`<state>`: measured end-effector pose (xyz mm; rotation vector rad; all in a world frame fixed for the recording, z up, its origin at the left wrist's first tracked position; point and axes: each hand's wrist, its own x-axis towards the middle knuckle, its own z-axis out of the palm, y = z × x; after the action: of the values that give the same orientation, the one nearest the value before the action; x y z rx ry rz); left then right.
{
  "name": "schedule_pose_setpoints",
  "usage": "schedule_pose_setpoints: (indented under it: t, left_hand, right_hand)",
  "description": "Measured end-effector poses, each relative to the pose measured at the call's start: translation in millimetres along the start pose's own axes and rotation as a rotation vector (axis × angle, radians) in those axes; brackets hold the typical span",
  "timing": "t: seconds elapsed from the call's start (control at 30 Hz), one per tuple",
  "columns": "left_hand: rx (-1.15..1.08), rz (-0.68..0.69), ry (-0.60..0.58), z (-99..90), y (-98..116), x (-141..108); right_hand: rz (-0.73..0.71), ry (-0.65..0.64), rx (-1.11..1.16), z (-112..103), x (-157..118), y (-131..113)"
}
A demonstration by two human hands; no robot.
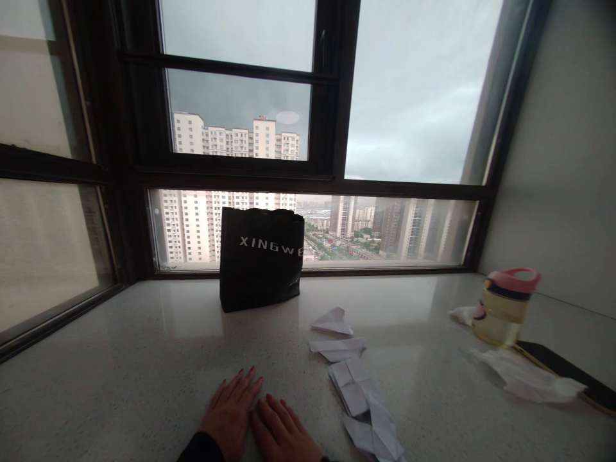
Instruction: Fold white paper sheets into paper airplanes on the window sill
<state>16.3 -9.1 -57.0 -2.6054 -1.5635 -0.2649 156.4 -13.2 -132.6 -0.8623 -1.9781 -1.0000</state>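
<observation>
My left hand (231, 410) lies flat on the speckled pale sill (144, 385), fingers stretched forward and holding nothing. Right beside it, my right hand (282, 427) also rests flat, its fingertips close to the left hand's thumb side. To the right of my hands runs a row of folded white papers: a pointed one (333, 321) farthest off, a flat strip-like one (339, 348), a squarish creased one (353, 385) and another folded paper (373, 431) nearest me. Neither hand touches the papers.
A black bag (262, 260) with white lettering stands upright near the window (409, 189). At the right are a water bottle (503, 308) with a pink lid, crumpled white tissues (532, 375) and a dark phone-like slab (568, 372). A wall (568, 173) bounds the right side.
</observation>
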Motion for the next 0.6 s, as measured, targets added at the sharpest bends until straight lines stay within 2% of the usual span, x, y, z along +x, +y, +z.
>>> schedule_pose_setpoints:
  t: [0.07,0.23,0.43,0.6]
  left_hand:
    - [-0.007,-0.001,0.012,1.2,-2,1]
    - [-0.046,0.038,-0.055,6.5,-8,4]
    - [-0.043,0.034,-0.082,2.3,-6,3]
    - [-0.010,0.007,0.030,3.9,-3,0]
  right_hand:
    - [0.003,0.016,-0.006,-2,2,1]
    - [0.049,0.150,-0.011,-13,18,2]
    - [0.177,0.278,0.013,-25,37,-3]
    - [0.206,0.307,0.012,-30,44,-4]
